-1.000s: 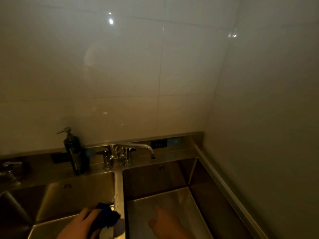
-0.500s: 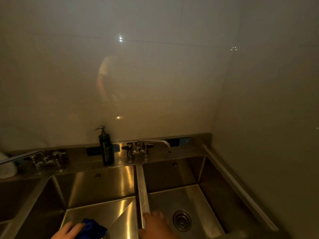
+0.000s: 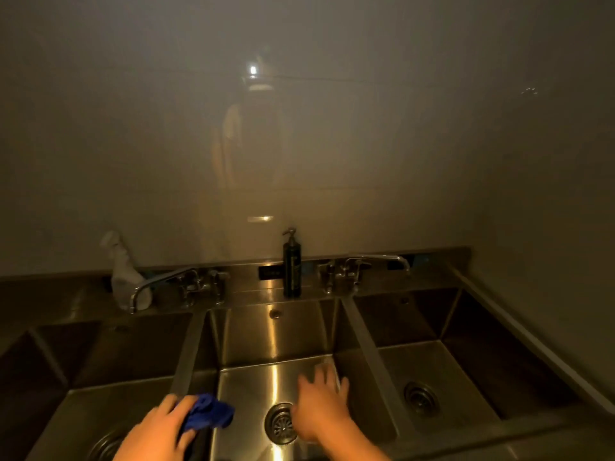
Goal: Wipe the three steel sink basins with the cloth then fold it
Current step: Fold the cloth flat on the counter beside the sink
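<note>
Three steel sink basins lie side by side: the left basin [image 3: 109, 357], the middle basin [image 3: 276, 341] and the right basin [image 3: 442, 364]. My left hand [image 3: 159, 430] grips a bunched blue cloth [image 3: 208, 412] over the divider between the left and middle basins. My right hand [image 3: 321, 407] reaches into the middle basin with fingers spread, close to its drain [image 3: 281, 424] and right wall.
A dark pump bottle [image 3: 292, 267] stands on the back ledge between two faucets, one at left [image 3: 179, 284] and one at right [image 3: 362, 266]. A white crumpled bag or cloth [image 3: 123, 271] leans on the wall at back left. A tiled side wall closes off the right.
The view has swung left, bringing all three basins into sight. My right hand has moved from the divider edge into the middle basin. The cloth stays in my left hand.
</note>
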Motion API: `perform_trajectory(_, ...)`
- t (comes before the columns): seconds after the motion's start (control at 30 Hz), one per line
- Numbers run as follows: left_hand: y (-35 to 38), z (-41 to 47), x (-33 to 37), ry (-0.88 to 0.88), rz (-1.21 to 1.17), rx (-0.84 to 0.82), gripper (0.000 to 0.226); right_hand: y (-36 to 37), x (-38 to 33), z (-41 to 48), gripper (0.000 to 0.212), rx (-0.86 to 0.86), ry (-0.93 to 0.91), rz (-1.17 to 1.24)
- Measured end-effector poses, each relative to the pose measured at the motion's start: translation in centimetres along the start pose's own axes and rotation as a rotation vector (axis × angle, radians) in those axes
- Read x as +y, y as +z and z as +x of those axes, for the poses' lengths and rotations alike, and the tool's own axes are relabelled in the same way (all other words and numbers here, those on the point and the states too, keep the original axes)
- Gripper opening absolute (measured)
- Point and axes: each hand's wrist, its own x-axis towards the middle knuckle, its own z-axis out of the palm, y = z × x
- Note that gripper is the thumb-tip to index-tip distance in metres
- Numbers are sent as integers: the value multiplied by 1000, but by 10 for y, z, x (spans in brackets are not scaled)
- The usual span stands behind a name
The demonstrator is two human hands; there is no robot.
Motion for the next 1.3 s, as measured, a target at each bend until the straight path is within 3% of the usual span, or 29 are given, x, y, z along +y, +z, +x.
perform_trajectory(0.4, -54, -40, -184, -24, -130, 36, 46, 25, -182, -2, 64, 22, 33, 34)
perform_trajectory(1.0, -66, -25, -279, -37, -376, 102, 41, 43, -291, 58, 56, 5, -125, -12)
perform_trajectory(1.3, -72, -4, -368, 19, -474, 74, 40, 65, -408, 81, 60, 21, -304, 30)
